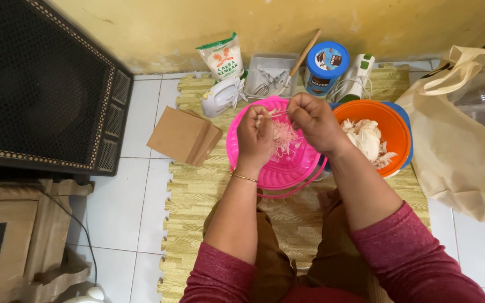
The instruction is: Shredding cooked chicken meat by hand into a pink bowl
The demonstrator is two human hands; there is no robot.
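**Both hands pinching a pale shred over the pink bowl**

Person seated on the floor, seen from above, knees on a yellow wood-pattern foam mat (197, 191). Both forearms reach forward, maroon sleeves pushed up to the elbows, wrists raised above a round bright-pink plastic bowl (254, 168) with a thin pink wire handle.

Left hand (255, 136): back of hand up, fingers curled in, thumb and forefinger pinched on one end of a thin pale shred of cooked meat (273, 114). Thin gold bangle (245, 178) on the wrist.

Right hand (314, 120): knuckles up, fingers bunched, pinched on the other end of the same shred. The two hands sit close together, the shred stretched between the fingertips just above the bowl.

Inside the pink bowl, under the hands, a loose heap of fine pinkish-white shreds (283, 139). Just beside it to the right, touching or nearly so, a round orange plastic bowl (391, 126) on a blue one, holding whitish unshredded chunks (364, 137).

Beyond the bowls, along the yellow wall: white hand mixer (220, 96), clear tray with metal beaters (268, 78), wooden spoon handle (305, 53), blue-lidded round tin (325, 67), white flour bag (222, 57). Brown cardboard piece (183, 136) on the left, beige cloth bag (456, 140) on the right, black speaker box (40, 84) far left.
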